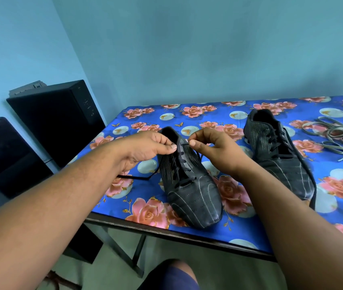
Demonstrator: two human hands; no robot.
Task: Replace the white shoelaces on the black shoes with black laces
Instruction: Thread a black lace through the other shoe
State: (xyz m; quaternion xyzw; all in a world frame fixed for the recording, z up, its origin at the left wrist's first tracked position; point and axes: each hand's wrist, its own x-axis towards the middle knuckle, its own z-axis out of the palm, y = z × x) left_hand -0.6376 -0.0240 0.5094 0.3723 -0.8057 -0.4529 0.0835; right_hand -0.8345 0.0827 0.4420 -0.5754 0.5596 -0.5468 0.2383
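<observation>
The worktop [218, 233] carries a blue cloth printed with pink roses and pale discs; its dark frame edge runs along the near side. To the left of it stand two black speaker cabinets [57, 120], one behind the other, against a blue wall.

Two black shoes lie on the cloth, toes pointing toward the camera. The right shoe [279, 155] sits apart from the hands and is threaded with a black lace. The left shoe [189, 185] lies between both forearms and is also laced in black through most of its eyelets.

Near the right edge of the worktop, well apart from both shoes, the white laces [340, 137] lie in a loose tangle.

The left hand [145, 149] rests at the collar of the left shoe, fingers curled, thumb and forefinger pinched together — apparently on one end of the black lace [179, 174], though the contact point is hard to make out. A free length of that lace trails across the cloth below this hand. The right hand [210, 145] pinches the other lace end between thumb and forefinger, just above the top eyelets, remaining fingers curled.
</observation>
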